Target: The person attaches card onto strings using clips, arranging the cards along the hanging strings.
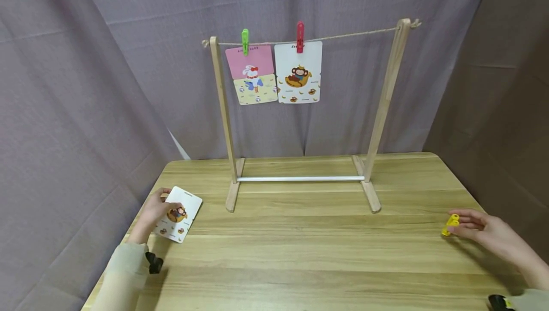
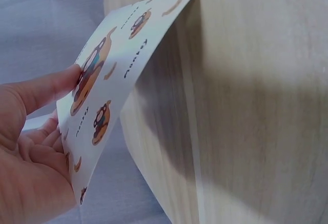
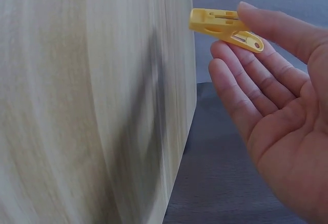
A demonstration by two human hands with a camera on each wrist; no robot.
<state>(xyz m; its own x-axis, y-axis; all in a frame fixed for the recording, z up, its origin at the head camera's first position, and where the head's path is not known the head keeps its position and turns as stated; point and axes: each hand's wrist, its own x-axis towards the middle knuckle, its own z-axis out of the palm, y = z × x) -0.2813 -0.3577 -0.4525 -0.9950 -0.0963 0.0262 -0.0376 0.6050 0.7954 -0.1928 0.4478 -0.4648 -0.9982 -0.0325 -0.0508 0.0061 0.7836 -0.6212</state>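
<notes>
At the table's left side, my left hand pinches a white card printed with a monkey on a banana. The left wrist view shows the thumb on the card's printed face, the other fingers behind it, and the card tilted above the wood. On the far right, my right hand holds a yellow clothespin between thumb and fingers. In the right wrist view this clothespin lies level, its handle end between thumb and fingertips, just beyond the table edge in that view.
A wooden stand at the back carries a string. A green clothespin holds a pink and yellow rabbit card there; a red clothespin holds another monkey card. A white bar joins the stand's feet. Grey curtains surround the table.
</notes>
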